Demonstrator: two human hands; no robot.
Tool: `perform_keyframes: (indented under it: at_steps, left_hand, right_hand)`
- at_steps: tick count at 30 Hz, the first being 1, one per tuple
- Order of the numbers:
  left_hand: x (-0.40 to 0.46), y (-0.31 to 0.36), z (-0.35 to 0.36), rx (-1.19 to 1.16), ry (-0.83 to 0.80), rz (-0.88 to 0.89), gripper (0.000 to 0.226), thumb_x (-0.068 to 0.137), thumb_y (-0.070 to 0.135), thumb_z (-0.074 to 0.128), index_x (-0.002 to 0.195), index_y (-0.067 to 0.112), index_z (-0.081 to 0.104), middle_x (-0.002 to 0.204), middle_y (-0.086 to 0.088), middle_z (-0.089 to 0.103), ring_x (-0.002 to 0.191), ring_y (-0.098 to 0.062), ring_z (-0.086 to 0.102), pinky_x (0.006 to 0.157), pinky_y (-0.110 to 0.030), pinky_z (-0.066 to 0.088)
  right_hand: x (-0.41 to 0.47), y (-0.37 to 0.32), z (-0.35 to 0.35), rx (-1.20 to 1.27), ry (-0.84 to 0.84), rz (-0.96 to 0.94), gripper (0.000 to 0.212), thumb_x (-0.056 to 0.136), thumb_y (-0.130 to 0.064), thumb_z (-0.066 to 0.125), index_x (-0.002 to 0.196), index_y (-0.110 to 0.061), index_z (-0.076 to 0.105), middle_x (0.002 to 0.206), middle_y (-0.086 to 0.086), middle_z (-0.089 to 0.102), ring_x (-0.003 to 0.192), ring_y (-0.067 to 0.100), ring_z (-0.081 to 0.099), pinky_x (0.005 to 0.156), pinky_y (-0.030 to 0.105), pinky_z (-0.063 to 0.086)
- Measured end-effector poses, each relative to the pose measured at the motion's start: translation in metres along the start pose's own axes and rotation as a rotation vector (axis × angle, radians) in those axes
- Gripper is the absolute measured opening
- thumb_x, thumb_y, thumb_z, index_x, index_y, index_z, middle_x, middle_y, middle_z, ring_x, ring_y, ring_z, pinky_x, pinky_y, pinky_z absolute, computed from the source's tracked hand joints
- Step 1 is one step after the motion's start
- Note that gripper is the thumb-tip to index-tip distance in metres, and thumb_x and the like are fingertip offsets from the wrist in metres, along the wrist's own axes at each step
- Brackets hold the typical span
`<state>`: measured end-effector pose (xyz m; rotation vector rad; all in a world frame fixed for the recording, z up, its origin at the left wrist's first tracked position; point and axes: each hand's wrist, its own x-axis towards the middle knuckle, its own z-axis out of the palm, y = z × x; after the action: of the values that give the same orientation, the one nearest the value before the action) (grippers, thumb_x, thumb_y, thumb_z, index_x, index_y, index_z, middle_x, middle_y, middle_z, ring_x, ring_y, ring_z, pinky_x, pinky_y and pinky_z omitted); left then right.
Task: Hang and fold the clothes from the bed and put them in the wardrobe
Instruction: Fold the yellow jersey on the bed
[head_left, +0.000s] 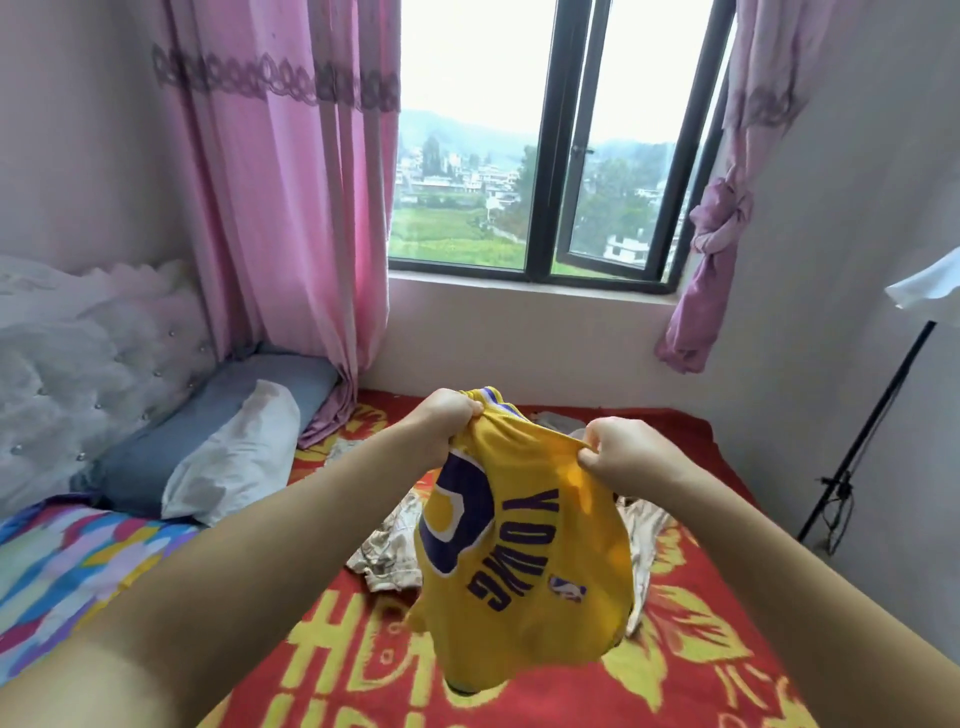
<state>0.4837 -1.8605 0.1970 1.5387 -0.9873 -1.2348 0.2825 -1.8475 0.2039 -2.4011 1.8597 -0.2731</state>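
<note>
View from my head over the bed (691, 613). I hold a yellow jersey (524, 551) in the air above the red and yellow bedspread (332, 670), both arms stretched forward. My left hand (448, 415) has its grip clamped on one bunched part of the upper edge, fingers curled round the cloth; my right hand (618, 454) has its grip clamped on the other part of that edge, thumb and fingers pinching a fold. The jersey hangs from these two points, its purple lettering reading sideways and a large purple-edged numeral beside it. Under and behind it, a beige patterned garment (387, 545) lies crumpled on the bedspread, partly hidden by the jersey. To the left, a white pillow (234, 457) rests against a grey-blue pillow (218, 410) at the padded headboard (78, 364), with a multicoloured blanket (67, 566) nearer me. Pink curtains (280, 182) hang on either side of the window (561, 145). A black stand (862, 436) leans at the right wall.
</note>
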Motion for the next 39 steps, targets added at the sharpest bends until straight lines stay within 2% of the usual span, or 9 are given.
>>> perform_keyframes:
  at_steps: [4, 8, 14, 18, 25, 31, 33, 35, 39]
  left_hand:
    - [0.0, 0.0, -0.012, 0.145, -0.009, 0.051, 0.025, 0.098, 0.015, 0.049, 0.115, -0.001, 0.057, 0.104, -0.017, 0.062, 0.097, -0.029, 0.062, 0.09, -0.043, 0.052]
    - [-0.021, 0.005, -0.002, 0.275, -0.205, 0.057, 0.047, 0.098, 0.048, 0.043, 0.118, 0.009, 0.061, 0.103, -0.004, 0.067, 0.095, -0.02, 0.063, 0.087, -0.032, 0.051]
    - [-0.052, 0.0, 0.011, 0.228, -0.314, 0.466, 0.079, 0.076, 0.072, 0.057, 0.139, 0.03, 0.036, 0.117, 0.01, 0.06, 0.094, 0.002, 0.062, 0.06, -0.009, 0.049]
    - [-0.041, -0.027, 0.016, 0.424, -0.213, 0.562, 0.051, 0.079, 0.038, 0.063, 0.126, 0.033, 0.045, 0.103, 0.013, 0.062, 0.093, -0.005, 0.063, 0.074, -0.023, 0.054]
    - [-0.012, -0.018, -0.023, 0.299, -0.049, 0.66, 0.013, 0.088, 0.005, 0.056, 0.084, 0.016, 0.063, 0.064, 0.005, 0.06, 0.055, -0.01, 0.057, 0.052, -0.028, 0.05]
    - [-0.02, 0.032, -0.007, 0.386, -0.162, 0.752, 0.016, 0.091, 0.012, 0.057, 0.083, 0.016, 0.07, 0.072, 0.005, 0.064, 0.066, -0.006, 0.058, 0.061, -0.019, 0.049]
    - [-0.023, 0.04, 0.004, 0.504, -0.176, 0.779, 0.018, 0.088, 0.011, 0.059, 0.077, 0.021, 0.069, 0.07, 0.007, 0.063, 0.065, -0.007, 0.057, 0.06, -0.019, 0.047]
    - [-0.024, 0.043, 0.01, 0.582, -0.155, 0.827, 0.014, 0.086, 0.012, 0.06, 0.077, 0.018, 0.07, 0.069, 0.007, 0.061, 0.065, -0.007, 0.056, 0.059, -0.017, 0.044]
    - [-0.017, 0.039, -0.004, 0.85, 0.023, 0.878, 0.009, 0.087, 0.015, 0.058, 0.084, 0.015, 0.067, 0.078, 0.003, 0.06, 0.074, -0.015, 0.057, 0.063, -0.027, 0.048]
  right_hand:
    - [0.002, -0.005, -0.029, 0.738, -0.282, -0.018, 0.034, 0.086, -0.04, 0.067, 0.09, -0.006, 0.066, 0.081, 0.007, 0.068, 0.073, 0.018, 0.066, 0.064, 0.027, 0.053]
    - [0.011, -0.014, -0.049, 1.331, -0.261, -0.002, 0.037, 0.063, -0.042, 0.075, 0.077, -0.009, 0.067, 0.065, 0.008, 0.068, 0.059, 0.02, 0.068, 0.055, 0.03, 0.056]
    - [0.022, -0.014, -0.042, 1.536, -0.072, 0.067, 0.021, 0.085, -0.021, 0.067, 0.094, -0.002, 0.067, 0.076, 0.015, 0.07, 0.066, 0.027, 0.069, 0.071, 0.042, 0.058]
    - [0.022, -0.013, -0.051, 1.674, -0.033, 0.08, 0.008, 0.092, -0.009, 0.058, 0.092, -0.01, 0.065, 0.068, 0.008, 0.069, 0.058, 0.018, 0.067, 0.057, 0.032, 0.059]
    - [0.016, 0.024, -0.075, 1.417, 0.125, 0.125, 0.023, 0.093, -0.007, 0.058, 0.115, -0.001, 0.062, 0.079, 0.012, 0.067, 0.062, 0.02, 0.066, 0.057, 0.031, 0.057]
    - [0.012, 0.011, -0.047, 0.228, 0.12, 0.006, 0.091, 0.078, -0.057, 0.068, 0.147, -0.015, 0.027, 0.143, 0.009, 0.036, 0.132, 0.025, 0.037, 0.106, 0.038, 0.036]
    - [0.009, -0.016, -0.031, 0.361, -0.008, -0.203, 0.084, 0.075, -0.055, 0.072, 0.143, -0.028, 0.031, 0.131, -0.009, 0.044, 0.12, 0.004, 0.047, 0.098, 0.023, 0.043]
    - [0.016, -0.027, -0.011, 0.476, 0.05, -0.226, 0.052, 0.082, -0.033, 0.068, 0.128, -0.029, 0.045, 0.105, -0.008, 0.063, 0.083, -0.006, 0.059, 0.065, 0.008, 0.045]
    - [0.033, -0.001, -0.006, 0.418, 0.307, -0.044, 0.021, 0.085, -0.004, 0.053, 0.098, -0.014, 0.065, 0.082, 0.003, 0.064, 0.076, 0.019, 0.061, 0.054, 0.023, 0.044]
